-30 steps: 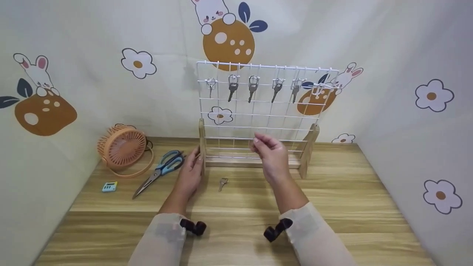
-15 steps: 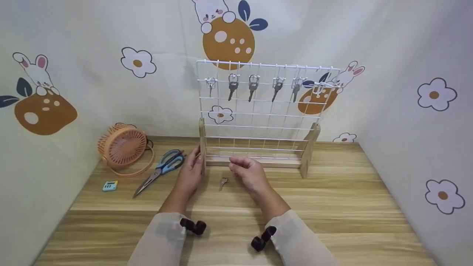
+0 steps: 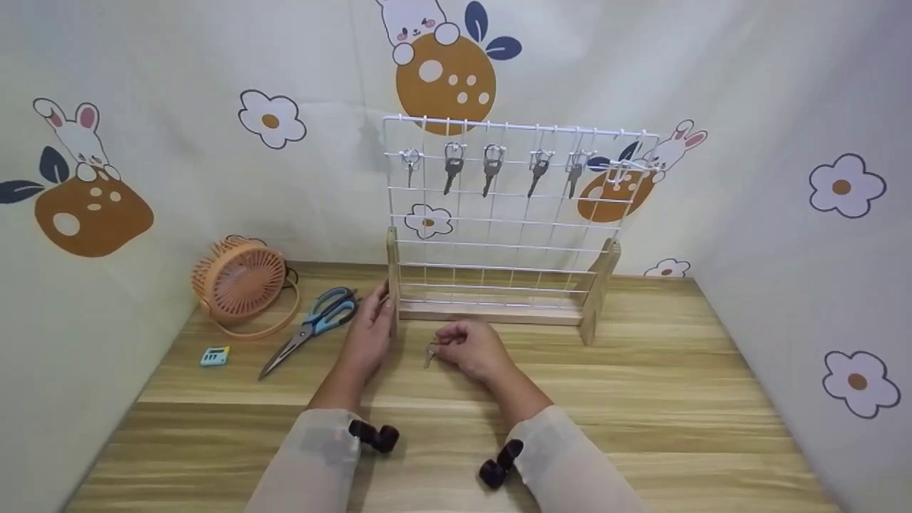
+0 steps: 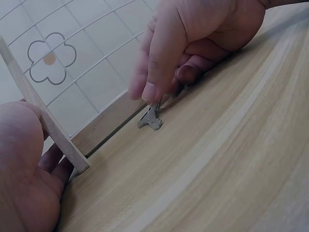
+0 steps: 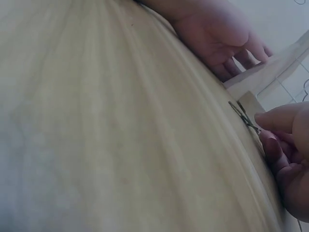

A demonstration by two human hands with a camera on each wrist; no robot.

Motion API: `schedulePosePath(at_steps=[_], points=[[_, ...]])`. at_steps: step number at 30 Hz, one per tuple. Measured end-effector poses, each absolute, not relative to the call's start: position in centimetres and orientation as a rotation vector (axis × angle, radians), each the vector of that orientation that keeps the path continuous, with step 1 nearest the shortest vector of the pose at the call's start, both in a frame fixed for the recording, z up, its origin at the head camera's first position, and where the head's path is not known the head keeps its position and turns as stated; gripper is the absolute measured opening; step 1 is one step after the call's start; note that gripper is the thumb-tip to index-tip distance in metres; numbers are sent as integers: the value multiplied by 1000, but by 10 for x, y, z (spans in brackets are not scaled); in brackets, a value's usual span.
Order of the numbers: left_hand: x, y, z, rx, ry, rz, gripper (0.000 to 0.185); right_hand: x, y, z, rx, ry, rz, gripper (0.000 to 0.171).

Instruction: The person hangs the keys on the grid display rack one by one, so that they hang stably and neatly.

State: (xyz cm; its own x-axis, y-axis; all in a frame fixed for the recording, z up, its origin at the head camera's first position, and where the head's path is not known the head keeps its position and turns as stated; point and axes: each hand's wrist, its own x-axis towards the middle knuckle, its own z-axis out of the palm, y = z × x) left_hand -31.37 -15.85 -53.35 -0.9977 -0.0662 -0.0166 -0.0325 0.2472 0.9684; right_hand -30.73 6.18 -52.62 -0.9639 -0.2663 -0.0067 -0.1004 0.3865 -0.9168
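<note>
A small silver key (image 3: 429,354) lies on the wooden table (image 3: 641,399) just in front of a white wire grid rack (image 3: 499,228) on wooden feet. My right hand (image 3: 440,348) is down on the table and pinches the key's head between thumb and forefinger; the left wrist view shows the key (image 4: 150,118) under those fingertips (image 4: 149,92), its blade still touching the wood. My left hand (image 3: 380,306) rests with straight fingers against the rack's left wooden post (image 3: 392,285). Several keys (image 3: 491,167) hang from hooks along the rack's top row.
Blue-handled scissors (image 3: 313,328), an orange desk fan (image 3: 239,281) and a small teal timer (image 3: 214,355) lie left of the rack. Patterned cloth walls close in the table at the back and on both sides. One white hook (image 3: 621,168) at the rack's top right holds nothing.
My right hand came down from in front of the rack's lower wires, moved left to the table and closed its fingertips on the loose key. The left hand stayed at the post.
</note>
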Motion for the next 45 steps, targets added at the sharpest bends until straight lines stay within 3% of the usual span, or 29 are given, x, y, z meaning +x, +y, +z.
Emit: schedulePosePath(at_steps=[14, 23, 31, 36, 45], points=[[-317, -158, -533, 22, -2389, -1929, 54, -306, 60, -522, -403, 2636, -1417, 12], [-318, -159, -533, 52, -2403, -1928, 54, -306, 60, -524, -441, 2564, -1465, 17], [-318, -159, -532, 53, -2391, -1946, 56, -306, 61, -522, -447, 2618, -1398, 8], [-318, -158, -530, 60, -2399, -1941, 56, -307, 66, -511, -348, 2520, -1558, 14], [-316, -160, -538, 0, -2377, -1956, 55, -293, 91, -452, -247, 2228, -2118, 21]])
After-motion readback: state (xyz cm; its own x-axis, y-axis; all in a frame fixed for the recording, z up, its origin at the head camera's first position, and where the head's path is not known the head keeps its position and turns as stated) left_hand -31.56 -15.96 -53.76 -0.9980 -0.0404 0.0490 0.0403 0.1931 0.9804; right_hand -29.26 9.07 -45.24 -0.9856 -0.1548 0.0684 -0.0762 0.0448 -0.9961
